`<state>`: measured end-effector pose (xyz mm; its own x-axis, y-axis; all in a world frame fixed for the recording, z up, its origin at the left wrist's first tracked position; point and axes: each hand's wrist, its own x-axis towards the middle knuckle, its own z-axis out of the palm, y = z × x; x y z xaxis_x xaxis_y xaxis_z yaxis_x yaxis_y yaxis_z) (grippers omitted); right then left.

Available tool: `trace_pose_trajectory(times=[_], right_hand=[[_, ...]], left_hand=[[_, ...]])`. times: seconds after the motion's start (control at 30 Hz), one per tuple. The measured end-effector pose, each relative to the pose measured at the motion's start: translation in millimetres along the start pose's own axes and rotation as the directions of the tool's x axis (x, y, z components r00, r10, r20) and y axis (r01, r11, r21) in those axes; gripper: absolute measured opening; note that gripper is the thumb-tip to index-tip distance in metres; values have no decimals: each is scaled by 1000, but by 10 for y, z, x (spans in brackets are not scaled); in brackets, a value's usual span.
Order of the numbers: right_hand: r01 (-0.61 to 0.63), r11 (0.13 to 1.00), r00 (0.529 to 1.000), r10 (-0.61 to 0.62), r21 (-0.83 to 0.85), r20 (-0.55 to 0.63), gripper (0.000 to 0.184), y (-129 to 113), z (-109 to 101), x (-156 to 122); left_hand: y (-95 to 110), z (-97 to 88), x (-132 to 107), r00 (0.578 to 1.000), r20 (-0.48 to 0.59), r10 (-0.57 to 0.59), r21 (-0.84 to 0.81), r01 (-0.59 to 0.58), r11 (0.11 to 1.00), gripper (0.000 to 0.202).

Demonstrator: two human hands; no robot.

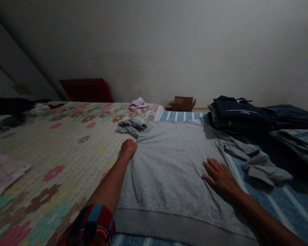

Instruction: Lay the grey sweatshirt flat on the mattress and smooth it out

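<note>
A grey sweatshirt [169, 164] lies spread flat on the bed, hem towards me, one sleeve bunched at the far left and the other trailing off to the right. My left hand [128, 148] is closed at the sweatshirt's left edge, near the shoulder; its fingers curl under, so what they grip is hidden. My right hand [219, 177] lies flat and open on the sweatshirt's right side, fingers stretched out.
A floral sheet [53, 150] covers the bed's left half, a blue striped sheet [272, 201] the right. Folded dark clothes [241, 114] and jeans [297, 140] are stacked at right. A lilac cloth [138, 103], a cardboard box [182, 103] and a red object [86, 89] lie by the wall.
</note>
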<state>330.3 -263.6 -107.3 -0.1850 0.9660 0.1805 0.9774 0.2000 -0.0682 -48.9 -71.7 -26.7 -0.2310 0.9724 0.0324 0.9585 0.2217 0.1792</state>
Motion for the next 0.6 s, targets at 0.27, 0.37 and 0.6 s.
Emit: trace_pose_trajectory(times=[0.27,0.37,0.6], right_hand=[[-8,999,1000,7,-32,-22,50,8,38,-16],[-10,1000,1000,10,-28,-26,50,1,44,-13],[16,1000,1000,-16,-23,-7,48,2,-15,8]], left_hand=[[-14,-65,-269,993,90,75,77,-83,994,29],[-82,-98,-398,985,134,108,81,-120,990,29],[-186,-130,-674,998,55,41,147,-49,988,30]])
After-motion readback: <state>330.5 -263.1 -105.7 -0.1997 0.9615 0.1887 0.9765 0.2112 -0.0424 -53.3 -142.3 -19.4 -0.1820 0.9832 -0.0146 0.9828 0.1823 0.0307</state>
